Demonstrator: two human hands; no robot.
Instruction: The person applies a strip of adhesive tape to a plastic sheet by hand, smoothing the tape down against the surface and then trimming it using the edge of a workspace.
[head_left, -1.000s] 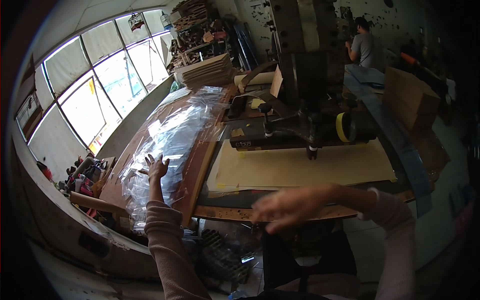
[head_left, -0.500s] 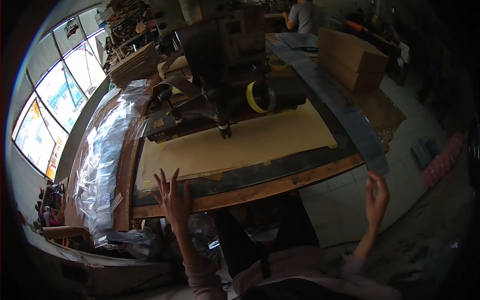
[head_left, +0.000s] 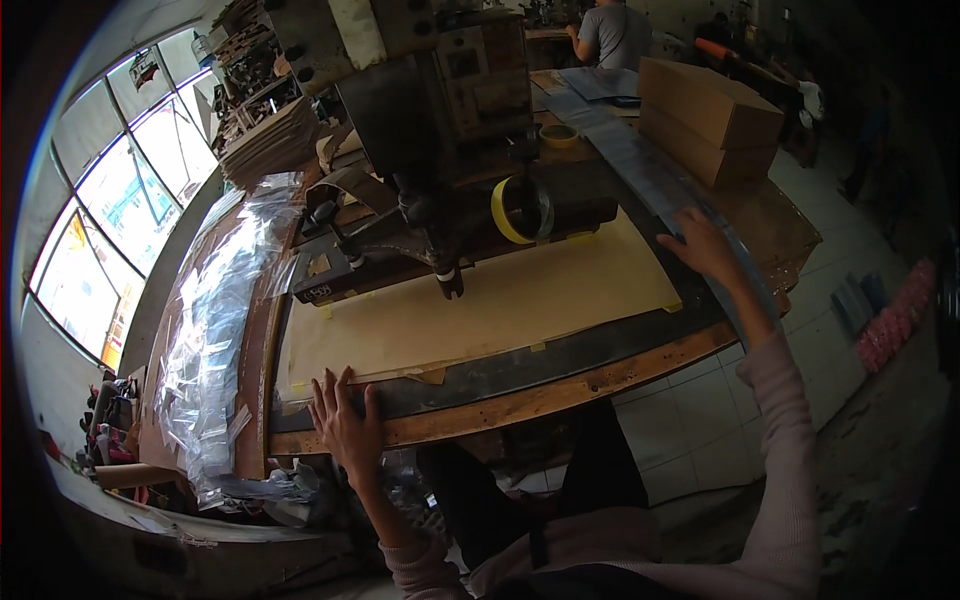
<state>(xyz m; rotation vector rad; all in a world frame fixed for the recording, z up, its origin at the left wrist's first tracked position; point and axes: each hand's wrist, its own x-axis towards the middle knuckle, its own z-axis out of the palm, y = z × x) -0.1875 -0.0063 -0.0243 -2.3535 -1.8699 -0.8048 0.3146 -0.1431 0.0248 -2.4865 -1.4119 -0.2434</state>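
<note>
My left hand [head_left: 348,430] is open at the table's front left, its spread fingertips by the near corner of a large tan paper sheet [head_left: 510,310]. Yellow tape pieces mark that sheet's edges, and it lies on a dark board [head_left: 490,367]. On the right, my right hand [head_left: 708,250] reaches over a long stack of bluish clear plastic sheets [head_left: 655,180], thumb and fingers apart. Whether it presses on the stack I cannot tell. A dark machine arm [head_left: 415,215] extends over the tan sheet, with a yellow tape roll [head_left: 512,212] on it.
Shiny clear plastic pieces [head_left: 215,330] cover the left side of the table. Cardboard boxes [head_left: 710,120] stand at the back right. A wooden rail [head_left: 560,393] forms the front edge. A co-worker [head_left: 615,35] is at the far back. Pink bundles [head_left: 895,320] lie on the floor.
My right hand has moved forward and left from the near end of the plastic stack to above its middle. My left hand has stayed near the front edge.
</note>
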